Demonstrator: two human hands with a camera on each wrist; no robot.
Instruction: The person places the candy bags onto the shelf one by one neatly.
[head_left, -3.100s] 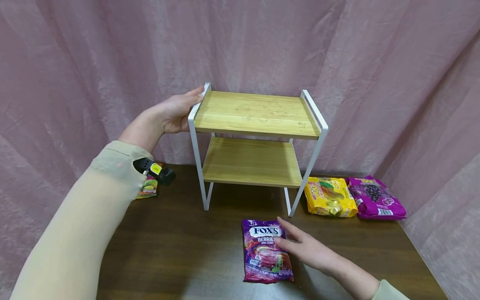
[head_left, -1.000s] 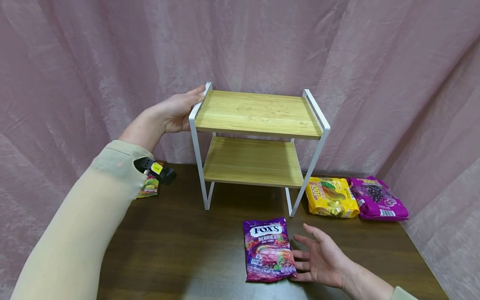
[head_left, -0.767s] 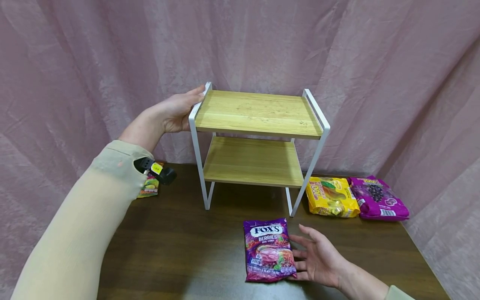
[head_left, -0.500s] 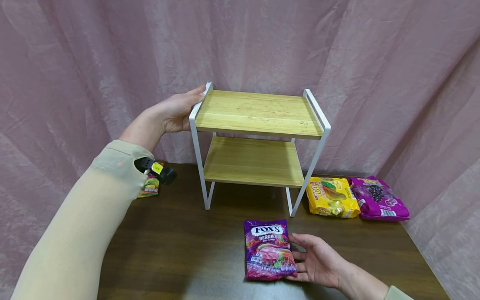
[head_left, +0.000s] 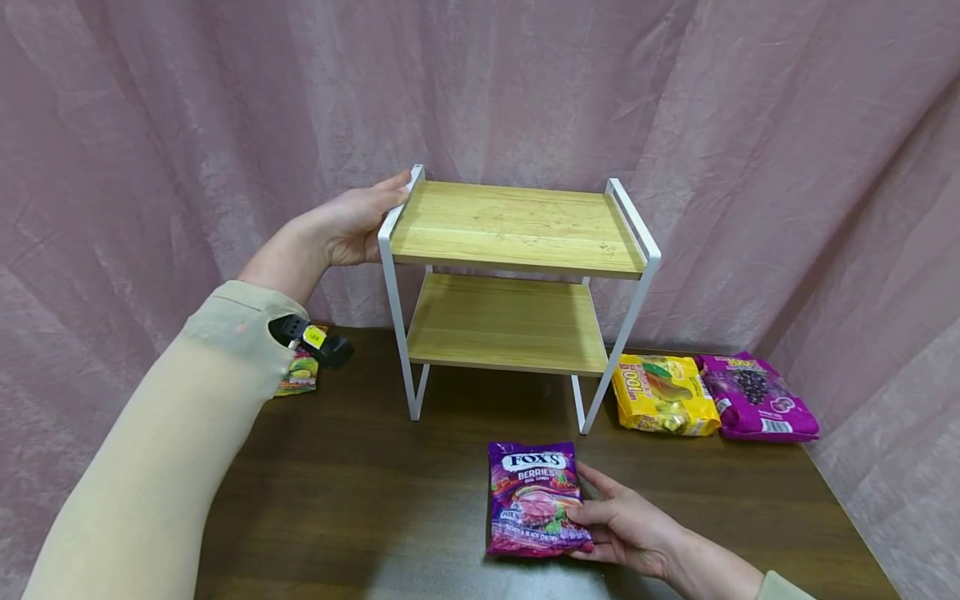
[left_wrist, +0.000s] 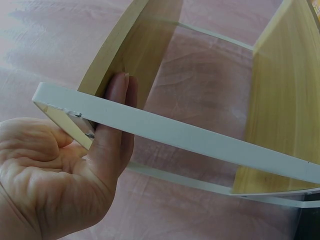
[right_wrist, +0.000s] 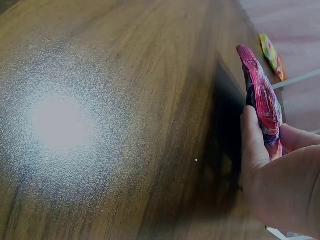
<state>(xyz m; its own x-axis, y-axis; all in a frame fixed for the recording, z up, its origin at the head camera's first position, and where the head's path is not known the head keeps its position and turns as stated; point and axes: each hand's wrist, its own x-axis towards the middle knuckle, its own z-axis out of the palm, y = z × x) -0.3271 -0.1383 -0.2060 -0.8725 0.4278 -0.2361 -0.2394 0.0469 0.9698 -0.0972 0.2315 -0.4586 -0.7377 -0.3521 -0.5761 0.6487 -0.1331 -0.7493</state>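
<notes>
From the head view, the candy bag [head_left: 532, 508] sits in the lower middle of the frame: shiny purple at the top, pinker towards the bottom, with FOX'S in dark letters on a white label, BERRIES under that, and a pink sweet printed below. My right hand [head_left: 626, 529] pinches its lower right edge, thumb on the printed front, other fingers reaching behind, so most of the bag extends left of my grip, over the brown table [head_left: 322, 492].

In the left wrist view, my left hand [left_wrist: 62, 172], at the frame's left, grips one end of the shelf [left_wrist: 285, 95], fingers passing behind its white bar [left_wrist: 200, 137] to the wood.

In the right wrist view, the bag shows nearly edge-on at the right, a narrow, crinkled, reddish-pink strip. I hold its lower end; the rest rises above my grip, leaning slightly left.
</notes>
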